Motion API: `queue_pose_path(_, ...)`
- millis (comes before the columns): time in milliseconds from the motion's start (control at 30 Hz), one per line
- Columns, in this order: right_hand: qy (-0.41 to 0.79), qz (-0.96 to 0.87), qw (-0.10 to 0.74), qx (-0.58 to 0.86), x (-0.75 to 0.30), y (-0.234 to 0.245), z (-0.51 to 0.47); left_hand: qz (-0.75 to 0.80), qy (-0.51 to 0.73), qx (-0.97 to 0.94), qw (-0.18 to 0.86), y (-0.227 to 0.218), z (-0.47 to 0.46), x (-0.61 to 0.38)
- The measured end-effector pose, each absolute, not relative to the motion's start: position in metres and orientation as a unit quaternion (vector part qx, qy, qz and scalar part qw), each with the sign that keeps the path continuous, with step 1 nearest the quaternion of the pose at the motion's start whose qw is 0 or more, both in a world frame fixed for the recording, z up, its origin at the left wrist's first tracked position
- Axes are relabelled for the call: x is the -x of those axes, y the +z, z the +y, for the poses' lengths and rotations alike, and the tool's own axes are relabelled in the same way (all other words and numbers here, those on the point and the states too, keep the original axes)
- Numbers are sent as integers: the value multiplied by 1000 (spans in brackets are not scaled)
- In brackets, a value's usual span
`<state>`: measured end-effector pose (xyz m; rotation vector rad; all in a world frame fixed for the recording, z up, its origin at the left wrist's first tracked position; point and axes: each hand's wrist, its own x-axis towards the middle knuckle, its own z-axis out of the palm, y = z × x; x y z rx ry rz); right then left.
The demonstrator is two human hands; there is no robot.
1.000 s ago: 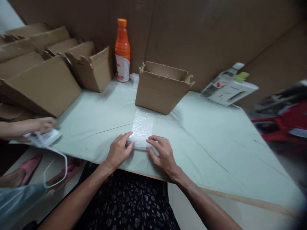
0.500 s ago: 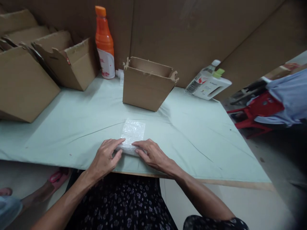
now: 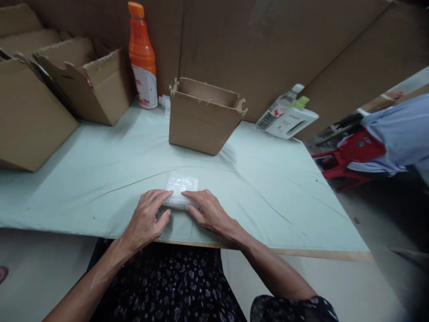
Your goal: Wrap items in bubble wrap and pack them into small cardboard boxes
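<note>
Bubble wrap (image 3: 182,181) is down to a shorter flat flap than half a second ago, so we'd guess the folding or rolling is further along now. It's lying on the tabletop (image 3: 110,165) near our edge, thicker folded part toward us. Both grips are spread, thumbs well away from index fingers: our left hand (image 3: 146,217) and right hand (image 3: 212,211) angle in from either side, index fingertips on top, thumbs down by the near edge. Past the flap, an open-topped cardboard box (image 3: 199,123) stands apart from it.
</note>
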<state>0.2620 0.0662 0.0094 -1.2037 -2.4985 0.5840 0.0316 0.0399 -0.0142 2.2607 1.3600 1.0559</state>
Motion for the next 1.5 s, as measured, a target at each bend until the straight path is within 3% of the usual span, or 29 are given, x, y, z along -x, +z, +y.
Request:
queue_pose_path(100, 249, -860, 154, 419, -264, 15, 61, 493, 357, -774, 176, -12, 36, -28)
queue_pose_path(333, 157, -843, 91, 506, -264, 12, 90, 562, 326, -754, 101, -24, 57, -42)
queue_pose_path(433, 173, -850, 116, 483, -267, 4, 97, 570, 355, -733, 108, -29, 59, -43)
queue_pose_path(533, 237, -846, 183, 442, -269, -3, 92, 572, 392, -698, 179, -30, 55, -37)
queue_pose_path(667, 329, -819, 216, 418, -269, -3, 81, 545, 390, -648, 361, -22, 48, -31)
queue_pose_path(767, 345, -814, 219, 412, -272, 6, 79, 536, 369, -649, 396, -20, 46, -32)
queue_pose_path(933, 344, -813, 192, 429, -287, 14, 91, 513, 379, -709, 301, -7, 63, -37)
queue_pose_path(1100, 348, -752, 236, 507, -299, 0, 104, 442, 403, -801, 14, 58, 126, -53)
queue_pose_path(1200, 350, -752, 236, 506, -300, -4, 103, 408, 390, -819, -104, 103, 185, -69)
queue_pose_path(1367, 331, -773, 219, 495, -302, 2, 97, 447, 306, -832, -118, 124, 261, -81)
queue_pose_path(1500, 334, -812, 192, 438, -317, 14, 97, 405, 322, -847, -121, 110, 249, -71)
